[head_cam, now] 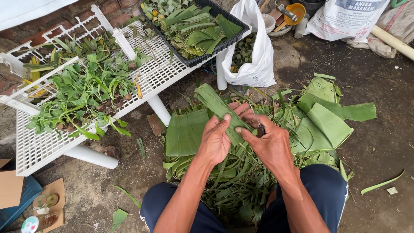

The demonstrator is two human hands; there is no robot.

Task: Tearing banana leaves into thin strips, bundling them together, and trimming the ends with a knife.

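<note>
You have one view only, from the camera on your head, tilted steeply down and a little forward. It sits close over your left hand [215,140] and right hand [268,144], with your knees at the near edge. Farther out it takes in the dirt ground, the white rack [39,149] at far left and the sacks [345,17] at far right.

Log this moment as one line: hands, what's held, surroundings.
left hand: grips folded green banana leaf strip | right hand: pinches same strip | beneath: pile of cut leaves | left: white plastic rack
</note>
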